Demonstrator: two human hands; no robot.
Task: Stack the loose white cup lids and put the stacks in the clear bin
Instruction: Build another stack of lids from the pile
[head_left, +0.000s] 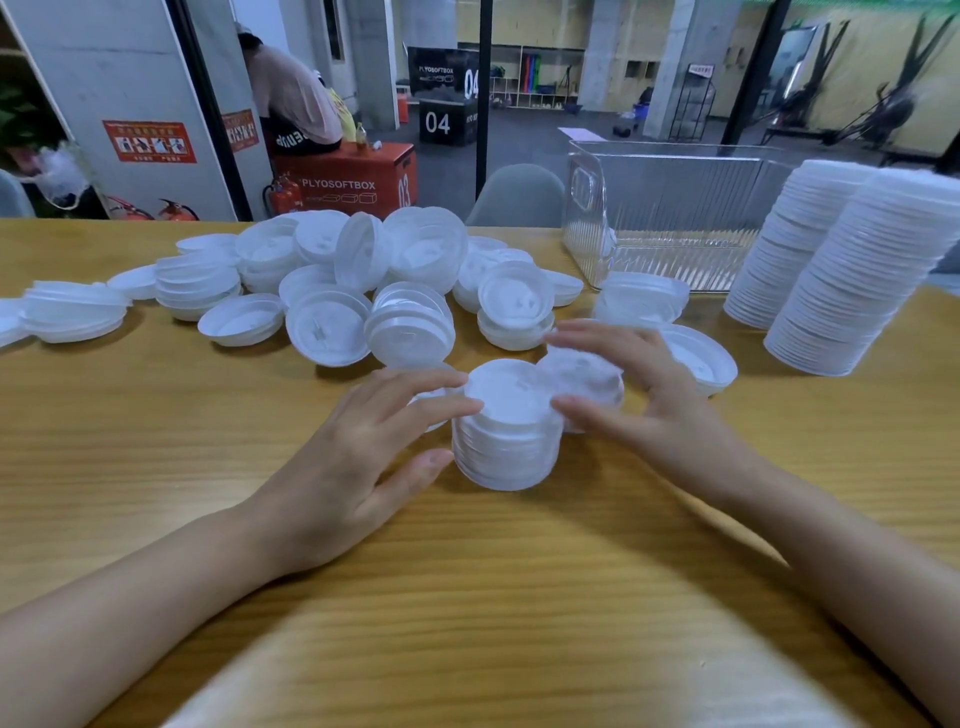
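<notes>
While both hands frame it, I see the short stack of white cup lids (506, 431) standing upright on the bench (467, 582), right in the middle of my view. The left hand (363, 457) is spread wide, fingers nearly straight. Its fingertips (457, 410) touch the stack's left side and the thumb lies low by the base. The right hand (649, 395) is spread too, with one finger laid against the stack's right edge and the rest arched loosely over a blurred lid (582, 379) just behind the stack. Neither hand pinches anything; they only touch.

Behind the hands a sprawling pile of loose lids (363, 280) covers the middle and left of the bench, some nested in small heaps, some tilted on edge. One more lid (701, 358) lies dish-up just beyond the right hand. A low heap of lids (641, 299) sits just in front of the clear bin (675, 208). The bin has ribbed walls and stands at the bench's far edge, to the right. Two tall lid stacks (831, 270) lean slightly beside its right end, outside it, between the right hand's side of the bench and the frame edge.

The way from the short stack to the bin runs past the low heap and the dish-up lid. Plain wood stretches from the stack toward me and off to the near left. A grey chair back (519, 195) rises behind the far edge.
</notes>
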